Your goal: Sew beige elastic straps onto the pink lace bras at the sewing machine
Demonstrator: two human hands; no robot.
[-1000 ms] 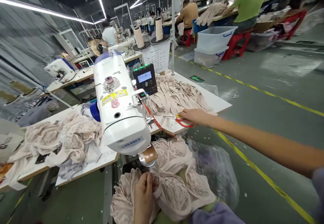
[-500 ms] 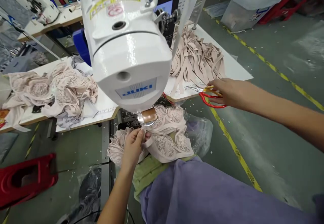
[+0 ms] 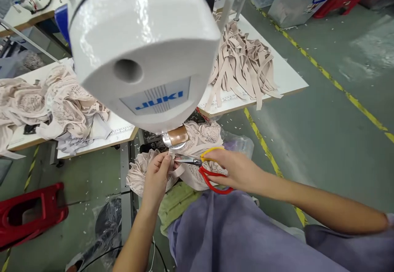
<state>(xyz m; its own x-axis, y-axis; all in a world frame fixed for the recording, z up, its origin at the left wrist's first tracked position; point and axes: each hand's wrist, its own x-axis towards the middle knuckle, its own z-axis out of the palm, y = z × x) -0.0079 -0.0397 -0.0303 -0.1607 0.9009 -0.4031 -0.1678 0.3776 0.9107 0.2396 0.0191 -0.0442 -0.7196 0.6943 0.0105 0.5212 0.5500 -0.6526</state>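
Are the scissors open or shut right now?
Cannot tell for sure. The scissors are in the right hand, blades pointing at the strip pinched by the left hand, but the blades look too small and blurred to judge.

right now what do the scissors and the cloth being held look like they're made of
Scissors: shiny grey blades, likely steel; glossy red and yellow handle loops, probably plastic. Cloth: thin beige lace, judging by its open patterned weave and soft folds.

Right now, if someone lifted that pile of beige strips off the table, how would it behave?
The beige strips would probably go limp: several already droop over the table edge. They look thin, so likely light. Being loosely tangled, some would probably slip free and fall.
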